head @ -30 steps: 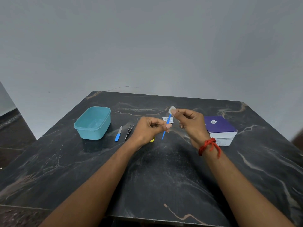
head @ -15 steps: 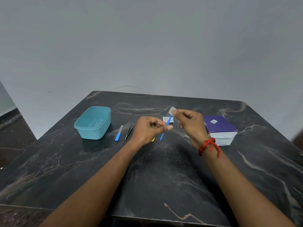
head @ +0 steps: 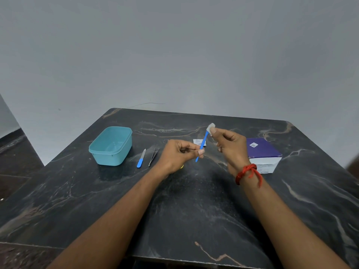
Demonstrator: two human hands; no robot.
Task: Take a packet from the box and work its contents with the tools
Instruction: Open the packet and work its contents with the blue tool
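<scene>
I observed both forearms reaching in from the near edge over the dark marbled surface (head: pixel 194 200); the right wrist carried a red thread band (head: pixel 247 171); both hands were raised above the middle of the surface. The left hand (head: pixel 178 156) was curled, thumb and forefinger pinching the lower part of a thin blue stick tool (head: pixel 202 145); the tool slanted up and to the right, its lower tip free below the thumb. The right hand (head: pixel 231 147) pinched a small pale square pad (head: pixel 211 127) between thumb and forefinger at the tool's upper end; I could not tell whether the pad was touching the tool or only just beside it; the remaining fingers of that hand were loosely bent. A trace of yellow (head: pixel 182 167) showed under the left hand; its nature was not discernible. Left of the left hand lay metal tweezers (head: pixel 153 157) and, just beside them, a blue-handled blade tool (head: pixel 141 161), both flat on the surface; farther left stood an open teal tub (head: pixel 111 145). Behind the hands lay a small white packet (head: pixel 197 141), flat, partly hidden by the blue stick tool; to the right of the right hand sat the purple-topped box (head: pixel 262 152), closed, well apart from the tub. A plain grey wall (head: pixel 174 55) stood beyond the far edge.
</scene>
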